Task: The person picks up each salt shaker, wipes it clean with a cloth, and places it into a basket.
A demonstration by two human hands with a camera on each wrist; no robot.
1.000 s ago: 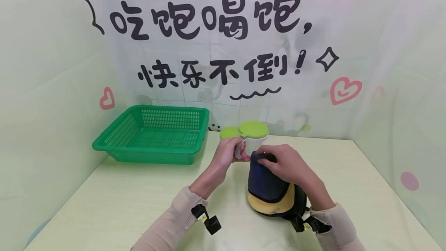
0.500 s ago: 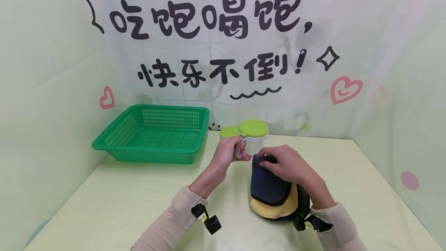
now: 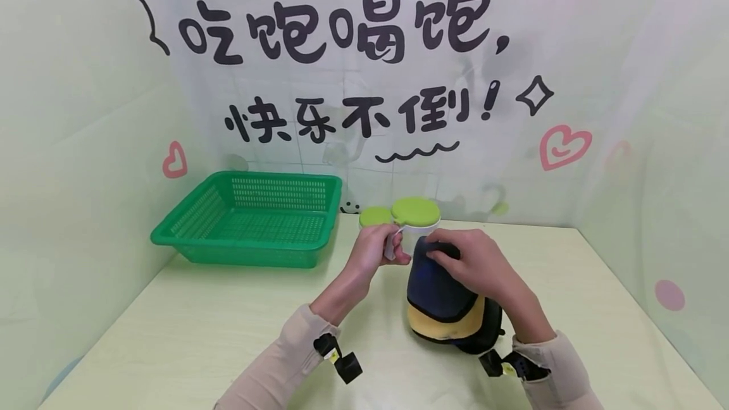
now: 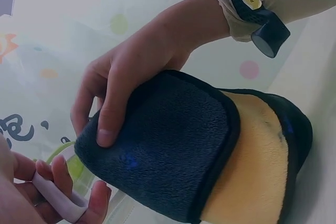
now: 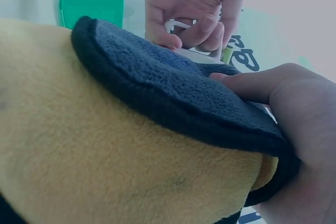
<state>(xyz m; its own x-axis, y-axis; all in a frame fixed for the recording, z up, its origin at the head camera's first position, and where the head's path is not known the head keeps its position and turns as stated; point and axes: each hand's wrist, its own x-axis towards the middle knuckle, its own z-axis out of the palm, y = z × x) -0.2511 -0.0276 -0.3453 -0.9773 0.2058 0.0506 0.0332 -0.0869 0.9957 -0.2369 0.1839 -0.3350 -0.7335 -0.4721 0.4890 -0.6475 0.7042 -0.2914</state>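
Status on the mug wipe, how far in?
Done: left hand grips the handle of the white mug, green lid on. In hand: right hand presses the dark blue and yellow cloth against the mug's near side. Left: the green basket sits apart and holds nothing visible.

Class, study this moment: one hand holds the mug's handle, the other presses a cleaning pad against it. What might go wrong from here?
1. The left hand only pinches the thin handle of the white mug; a hard push from the pad could tip the mug.
2. The right hand grips just the top edge of the dark pad, so it may slip off.
3. The green lid might get knocked loose.
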